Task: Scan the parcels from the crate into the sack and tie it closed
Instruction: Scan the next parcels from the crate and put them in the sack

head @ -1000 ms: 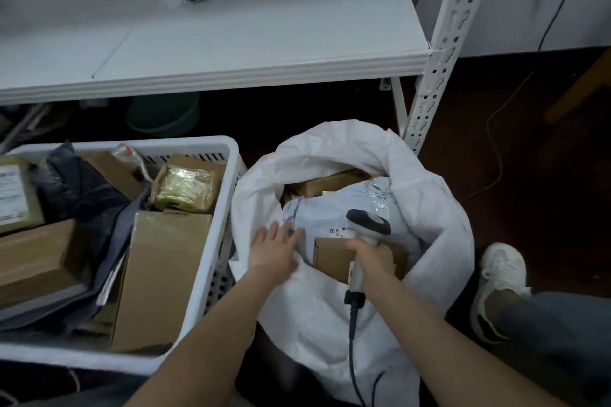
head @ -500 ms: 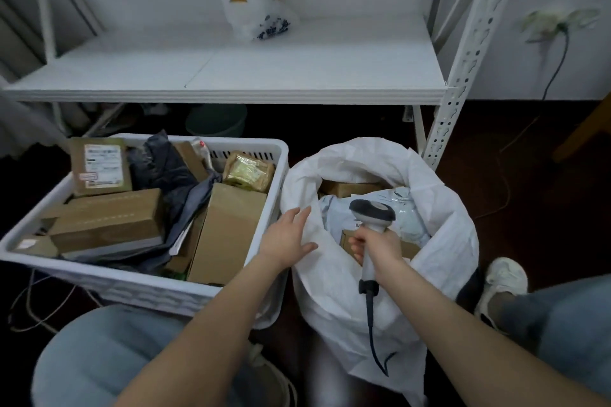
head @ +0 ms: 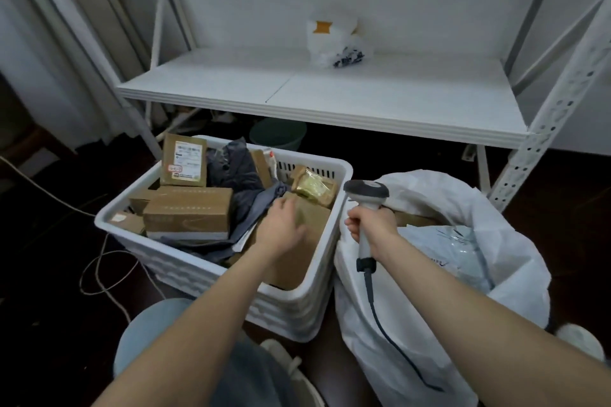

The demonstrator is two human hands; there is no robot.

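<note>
The left hand (head: 284, 225) is resting on a cardboard box (head: 304, 261) in the crate (head: 198, 268), probably selecting the next parcel; whether it is gripping cannot be determined. The right hand (head: 373, 225) is clasping the scanner (head: 365, 192) upright, ready for use, beside the open sack (head: 446, 188).

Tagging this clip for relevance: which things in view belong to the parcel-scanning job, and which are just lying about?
Job: crate, its parcels, brown box the left hand touches, scanner gripped in the right hand, sack.
Lying about: shelf, plastic bag on it, green basin beneath, cable on the floor.
</note>
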